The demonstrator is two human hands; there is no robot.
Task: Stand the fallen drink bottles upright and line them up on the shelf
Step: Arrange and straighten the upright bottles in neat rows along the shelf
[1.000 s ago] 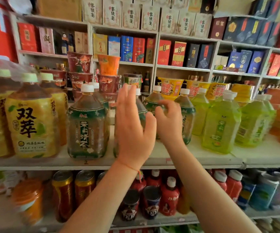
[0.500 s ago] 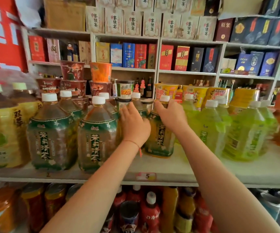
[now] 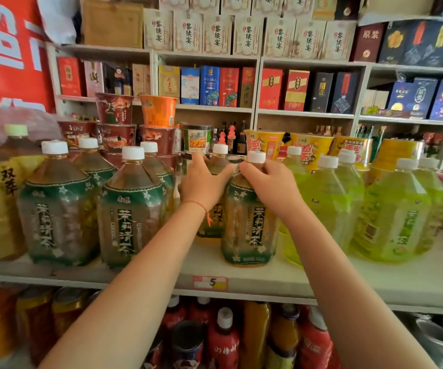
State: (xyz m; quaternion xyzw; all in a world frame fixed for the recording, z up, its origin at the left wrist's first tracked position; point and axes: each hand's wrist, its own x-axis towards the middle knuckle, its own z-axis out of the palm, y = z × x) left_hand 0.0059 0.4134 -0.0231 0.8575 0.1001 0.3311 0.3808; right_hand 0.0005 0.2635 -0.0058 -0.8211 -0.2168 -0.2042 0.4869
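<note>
1. Your right hand (image 3: 271, 189) grips the shoulder of a dark tea bottle (image 3: 249, 222), fingers closed under its white cap.
2. Your left hand (image 3: 204, 186) curls around the rear bottle (image 3: 219, 162) just behind it.
3. Both stand upright mid-shelf (image 3: 268, 278); slide them level with the neighbouring tea bottles (image 3: 132, 209), labels forward.

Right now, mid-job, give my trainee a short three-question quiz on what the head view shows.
1. True or false: the right hand rests on the shoulder of a dark-green-label tea bottle.
2. The price tag on the shelf edge shows which number?
3. The bottles right of that tea bottle are: A) red B) light green C) blue.

Key: 1 true; 2 five; 3 B.
</note>
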